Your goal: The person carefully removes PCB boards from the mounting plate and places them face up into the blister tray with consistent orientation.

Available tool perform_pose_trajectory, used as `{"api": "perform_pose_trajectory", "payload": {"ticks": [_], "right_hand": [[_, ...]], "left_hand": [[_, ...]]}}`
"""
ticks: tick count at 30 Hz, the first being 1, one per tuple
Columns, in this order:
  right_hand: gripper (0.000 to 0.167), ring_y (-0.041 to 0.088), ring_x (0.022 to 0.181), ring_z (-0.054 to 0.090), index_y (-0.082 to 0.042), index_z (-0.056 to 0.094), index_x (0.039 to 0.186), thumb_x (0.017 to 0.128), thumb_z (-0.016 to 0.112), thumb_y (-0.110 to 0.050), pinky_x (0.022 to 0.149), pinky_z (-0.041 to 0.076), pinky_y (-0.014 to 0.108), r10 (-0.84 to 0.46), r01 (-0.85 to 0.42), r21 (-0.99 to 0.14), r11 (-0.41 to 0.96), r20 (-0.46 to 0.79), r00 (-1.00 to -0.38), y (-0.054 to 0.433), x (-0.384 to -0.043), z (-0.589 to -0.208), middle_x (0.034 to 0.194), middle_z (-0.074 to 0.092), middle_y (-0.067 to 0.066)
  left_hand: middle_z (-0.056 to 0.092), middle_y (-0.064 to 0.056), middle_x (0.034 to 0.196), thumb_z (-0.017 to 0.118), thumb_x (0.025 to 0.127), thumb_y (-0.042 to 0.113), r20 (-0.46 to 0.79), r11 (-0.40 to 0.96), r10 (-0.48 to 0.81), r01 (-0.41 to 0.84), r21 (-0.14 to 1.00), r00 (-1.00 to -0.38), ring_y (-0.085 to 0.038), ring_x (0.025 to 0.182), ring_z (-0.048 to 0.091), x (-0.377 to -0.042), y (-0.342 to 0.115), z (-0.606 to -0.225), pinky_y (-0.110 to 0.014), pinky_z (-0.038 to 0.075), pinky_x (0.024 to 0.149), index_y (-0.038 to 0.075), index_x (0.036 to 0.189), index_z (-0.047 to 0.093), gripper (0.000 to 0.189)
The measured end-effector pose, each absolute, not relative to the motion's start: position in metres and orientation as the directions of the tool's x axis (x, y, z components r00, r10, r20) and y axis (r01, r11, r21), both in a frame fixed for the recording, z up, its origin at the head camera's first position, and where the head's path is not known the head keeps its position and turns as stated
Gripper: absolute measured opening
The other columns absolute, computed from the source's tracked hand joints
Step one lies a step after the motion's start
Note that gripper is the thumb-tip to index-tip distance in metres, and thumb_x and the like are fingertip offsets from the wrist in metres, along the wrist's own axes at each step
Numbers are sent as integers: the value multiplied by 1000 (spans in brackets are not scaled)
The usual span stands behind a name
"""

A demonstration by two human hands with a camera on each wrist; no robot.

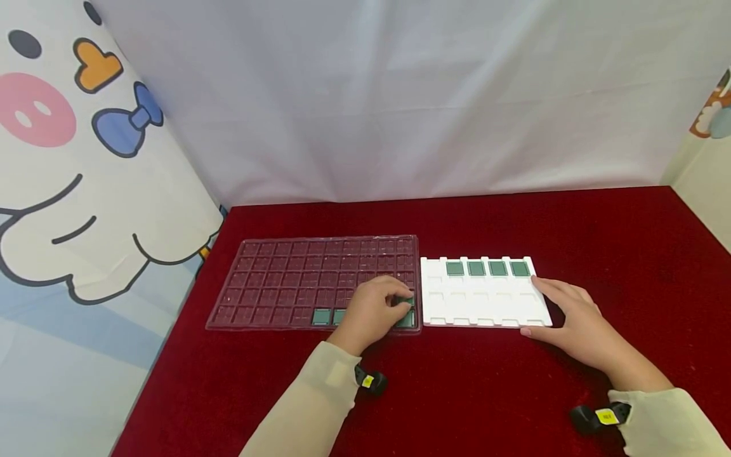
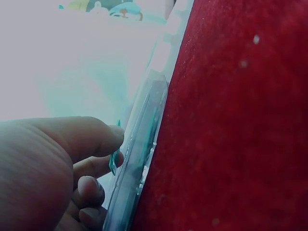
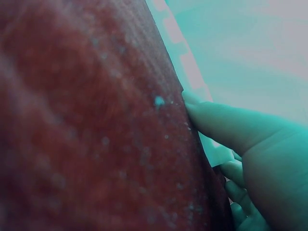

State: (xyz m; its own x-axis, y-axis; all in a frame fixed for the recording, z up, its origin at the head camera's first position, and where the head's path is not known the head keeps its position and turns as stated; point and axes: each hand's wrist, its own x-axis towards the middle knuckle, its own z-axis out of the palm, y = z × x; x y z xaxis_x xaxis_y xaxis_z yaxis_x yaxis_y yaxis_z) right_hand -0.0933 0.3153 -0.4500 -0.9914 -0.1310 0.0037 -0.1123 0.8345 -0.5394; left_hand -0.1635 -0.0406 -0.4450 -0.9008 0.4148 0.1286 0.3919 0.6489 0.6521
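Above the right end of a clear plastic tray (image 1: 274, 279) with many small cells, my left hand (image 1: 371, 311) pinches a thin green square chip (image 2: 114, 161) between thumb and finger. Other green chips (image 1: 322, 317) lie in the tray's front row, some hidden by that hand. A white tray (image 1: 485, 304) stands just right of the clear one. Several green chips (image 1: 498, 268) sit in its back row. My right hand (image 1: 582, 330) touches the white tray's right end, the extended thumb (image 3: 216, 120) at the front corner and the fingers along the side.
Both trays lie on a red cloth-covered table (image 1: 457, 393). Behind it hangs a white curtain (image 1: 428, 101), and a cartoon-printed cloth (image 1: 103, 209) hangs at the left.
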Motion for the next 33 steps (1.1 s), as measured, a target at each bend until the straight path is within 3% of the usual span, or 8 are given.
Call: {"api": "perform_pose_trajectory", "payload": {"ticks": [4, 33], "right_hand": [[103, 53, 136, 27, 0, 36, 158, 80, 88, -42, 103, 29, 72, -132, -115, -538, 835, 7, -991, 315, -94, -451, 153, 37, 30], [102, 53, 135, 27, 1, 37, 157, 80, 89, -39, 103, 29, 71, -139, -130, -542, 830, 25, -990, 316, -95, -453, 152, 38, 31]], "left_hand": [[71, 3, 117, 76, 92, 13, 121, 653, 409, 382, 654, -905, -12, 95, 62, -163, -39, -444, -31, 53, 85, 15, 109, 82, 18], [70, 3, 120, 77, 92, 13, 115, 672, 386, 364, 645, -915, -14, 102, 64, -163, -38, -445, -32, 53, 90, 15, 111, 81, 20]]}}
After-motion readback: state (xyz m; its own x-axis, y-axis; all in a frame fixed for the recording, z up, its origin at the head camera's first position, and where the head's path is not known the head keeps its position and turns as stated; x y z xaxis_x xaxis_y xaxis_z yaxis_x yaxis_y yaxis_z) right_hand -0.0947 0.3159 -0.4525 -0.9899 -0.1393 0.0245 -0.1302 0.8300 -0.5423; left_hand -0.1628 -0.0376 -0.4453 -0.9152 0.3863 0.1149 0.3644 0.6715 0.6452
